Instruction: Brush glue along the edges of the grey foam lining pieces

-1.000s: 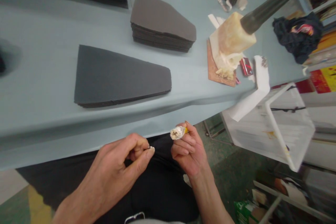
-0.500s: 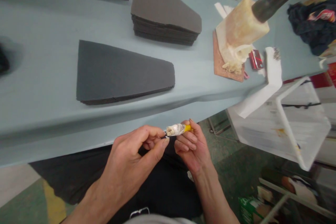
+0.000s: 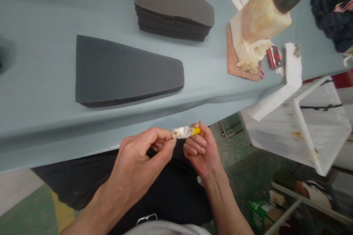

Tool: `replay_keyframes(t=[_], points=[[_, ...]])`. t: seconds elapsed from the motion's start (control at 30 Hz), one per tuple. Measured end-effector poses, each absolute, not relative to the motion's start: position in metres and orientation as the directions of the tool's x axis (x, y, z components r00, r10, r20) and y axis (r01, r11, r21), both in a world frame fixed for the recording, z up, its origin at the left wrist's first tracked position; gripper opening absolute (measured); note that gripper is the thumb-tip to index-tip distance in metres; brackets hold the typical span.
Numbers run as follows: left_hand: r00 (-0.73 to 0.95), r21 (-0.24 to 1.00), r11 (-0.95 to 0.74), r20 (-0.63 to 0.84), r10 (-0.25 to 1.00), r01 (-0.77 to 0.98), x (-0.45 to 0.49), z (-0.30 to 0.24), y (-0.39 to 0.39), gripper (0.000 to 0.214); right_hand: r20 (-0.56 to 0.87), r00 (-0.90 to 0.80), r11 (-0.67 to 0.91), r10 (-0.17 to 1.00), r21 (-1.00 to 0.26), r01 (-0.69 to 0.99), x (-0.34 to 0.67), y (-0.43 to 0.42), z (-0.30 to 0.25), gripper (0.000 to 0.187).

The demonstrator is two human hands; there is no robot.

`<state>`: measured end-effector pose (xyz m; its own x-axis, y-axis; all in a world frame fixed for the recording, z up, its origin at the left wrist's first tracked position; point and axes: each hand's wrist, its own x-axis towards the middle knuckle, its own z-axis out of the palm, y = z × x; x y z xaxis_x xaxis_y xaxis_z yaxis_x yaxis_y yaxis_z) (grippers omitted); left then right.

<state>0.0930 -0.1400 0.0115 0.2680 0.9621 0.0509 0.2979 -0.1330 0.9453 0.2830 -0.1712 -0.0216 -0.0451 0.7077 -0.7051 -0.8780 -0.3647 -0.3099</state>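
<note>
Both ends of a yellow-handled tool [image 3: 183, 132] are occupied. Its yellow end is pinched between the right hand's [image 3: 203, 150] thumb and fingers; at the crusted white tip, the left hand's [image 3: 146, 156] thumb and forefinger press together, though from here I can't tell whether a scrap sits between them. It's by the table's [image 3: 38, 91] near edge. Picking too hard could twist it loose or flick crumbs onto the dark stack [image 3: 128, 71] beyond.
</note>
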Motion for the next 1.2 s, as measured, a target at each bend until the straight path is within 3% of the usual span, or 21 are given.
replay_keyframes(t=[0.37, 0.8, 0.93, 1.03, 1.1, 1.2], points=[[0.280, 0.923, -0.164, 0.065, 0.958, 0.348, 0.093, 0.016, -0.140, 0.019, -0.710, -0.026, -0.365, 0.703, -0.330, -0.870, 0.281, -0.170, -0.021, 0.026], [0.279, 0.859, -0.237, 0.116, 0.953, 0.454, 0.090, 0.015, -0.142, 0.022, -0.715, 0.067, -0.396, 0.695, -0.460, -0.795, 0.270, -0.171, -0.015, 0.034], [0.272, 0.789, -0.294, 0.168, 0.948, 0.539, 0.073, 0.012, -0.146, 0.023, -0.716, 0.176, -0.354, 0.676, -0.525, -0.774, 0.277, -0.169, -0.009, 0.043], [0.112, 0.690, -0.209, 0.184, 0.977, 0.693, 0.045, 0.008, -0.148, 0.015, -0.674, 0.322, -0.233, 0.665, -0.596, -0.768, 0.300, -0.170, -0.001, 0.041], [0.037, 0.721, -0.058, 0.044, 0.998, 0.691, 0.029, 0.006, -0.150, 0.016, -0.635, 0.389, -0.179, 0.667, -0.644, -0.744, 0.315, -0.172, 0.005, 0.040], [0.156, 0.865, 0.126, -0.227, 0.961, 0.486, 0.025, 0.005, -0.156, 0.032, -0.615, 0.398, -0.194, 0.681, -0.675, -0.711, 0.320, -0.174, 0.012, 0.042]])
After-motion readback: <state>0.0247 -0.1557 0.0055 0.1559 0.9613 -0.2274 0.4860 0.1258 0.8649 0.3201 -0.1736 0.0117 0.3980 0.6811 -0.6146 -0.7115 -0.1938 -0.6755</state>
